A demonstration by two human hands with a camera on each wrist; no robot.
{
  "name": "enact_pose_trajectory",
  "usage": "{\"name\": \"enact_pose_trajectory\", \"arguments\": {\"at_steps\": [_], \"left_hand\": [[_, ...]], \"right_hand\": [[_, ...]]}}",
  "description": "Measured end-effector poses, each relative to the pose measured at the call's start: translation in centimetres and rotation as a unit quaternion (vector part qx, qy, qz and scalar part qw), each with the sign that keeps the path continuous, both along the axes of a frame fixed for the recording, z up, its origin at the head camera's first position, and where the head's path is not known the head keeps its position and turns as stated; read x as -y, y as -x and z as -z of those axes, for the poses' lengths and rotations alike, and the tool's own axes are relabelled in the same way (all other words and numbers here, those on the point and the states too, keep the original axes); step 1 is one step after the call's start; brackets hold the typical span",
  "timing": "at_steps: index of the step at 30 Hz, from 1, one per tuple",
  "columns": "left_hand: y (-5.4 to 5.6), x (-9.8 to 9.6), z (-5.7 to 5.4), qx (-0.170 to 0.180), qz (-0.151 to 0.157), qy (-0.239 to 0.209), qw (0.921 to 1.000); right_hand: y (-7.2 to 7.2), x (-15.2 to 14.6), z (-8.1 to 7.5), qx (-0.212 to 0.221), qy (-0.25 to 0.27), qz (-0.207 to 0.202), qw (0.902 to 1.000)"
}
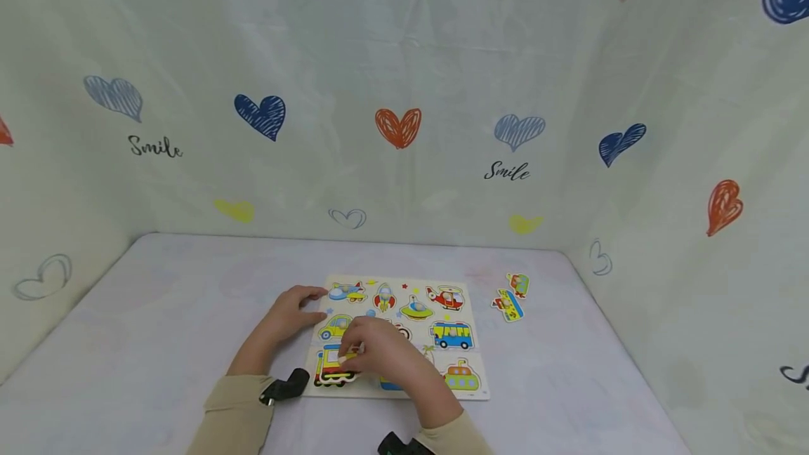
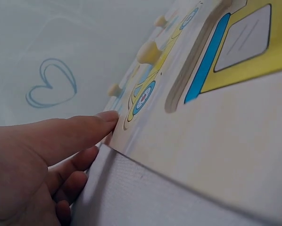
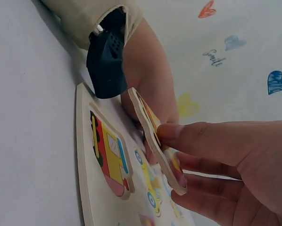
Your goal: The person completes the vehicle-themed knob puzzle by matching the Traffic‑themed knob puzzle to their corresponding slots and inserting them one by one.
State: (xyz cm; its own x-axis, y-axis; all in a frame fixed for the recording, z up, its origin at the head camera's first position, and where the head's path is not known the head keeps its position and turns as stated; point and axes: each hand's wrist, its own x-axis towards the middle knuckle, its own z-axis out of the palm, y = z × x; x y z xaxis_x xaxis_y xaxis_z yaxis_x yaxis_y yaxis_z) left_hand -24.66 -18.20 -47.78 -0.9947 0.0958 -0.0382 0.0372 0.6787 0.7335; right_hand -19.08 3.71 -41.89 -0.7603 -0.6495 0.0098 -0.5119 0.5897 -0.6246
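Observation:
My right hand [image 1: 387, 351] pinches a wooden train puzzle piece [image 3: 153, 134] between thumb and fingers. The piece is tilted on edge, close over the printed train recess [image 3: 108, 150] at the board's lower left. This pale wooden puzzle board [image 1: 363, 389] lies flat on the table. At its left edge rests my left hand [image 1: 292, 313], thumb and index finger stretched out to touch it. In the left wrist view the thumb lies beside a yellow car piece [image 2: 145, 96] with a knob. My right hand covers part of the board's middle.
Two loose vehicle puzzle pieces, one [image 1: 519, 285] behind the other [image 1: 508, 306], lie right of the board. Seated in the board are a helicopter [image 1: 446, 298], a bus [image 1: 451, 335], a ship [image 1: 462, 376] and others. Heart-printed cloth walls [image 1: 442, 181] enclose the white table [image 1: 569, 385].

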Motion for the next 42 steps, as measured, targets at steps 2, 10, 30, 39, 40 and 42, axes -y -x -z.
{"name": "enact_pose_trajectory", "arguments": {"at_steps": [2,10,30,39,40,42], "left_hand": [[0.0,0.1,0.0,-0.004,0.008,-0.001,1.0],[-0.1,0.5,-0.2,0.005,0.033,-0.005,0.9994],[-0.3,0.4,-0.2,0.0,0.031,0.004,0.9995],[-0.3,0.3,-0.3,-0.001,0.028,0.006,0.9996],[-0.3,0.3,-0.3,0.0,0.028,0.007,0.9996],[-0.3,0.3,-0.4,0.001,0.027,0.008,0.9996]], "right_hand": [[0.1,0.5,0.1,-0.011,-0.016,0.0,0.9998],[0.5,2.0,1.0,-0.022,-0.05,0.015,0.9984],[0.3,2.1,2.1,-0.028,-0.059,0.016,0.9977],[0.6,2.0,2.5,-0.046,-0.074,0.0,0.9961],[0.6,2.0,2.6,-0.045,-0.072,-0.002,0.9964],[0.7,1.9,2.6,-0.044,-0.063,-0.008,0.997]]}}
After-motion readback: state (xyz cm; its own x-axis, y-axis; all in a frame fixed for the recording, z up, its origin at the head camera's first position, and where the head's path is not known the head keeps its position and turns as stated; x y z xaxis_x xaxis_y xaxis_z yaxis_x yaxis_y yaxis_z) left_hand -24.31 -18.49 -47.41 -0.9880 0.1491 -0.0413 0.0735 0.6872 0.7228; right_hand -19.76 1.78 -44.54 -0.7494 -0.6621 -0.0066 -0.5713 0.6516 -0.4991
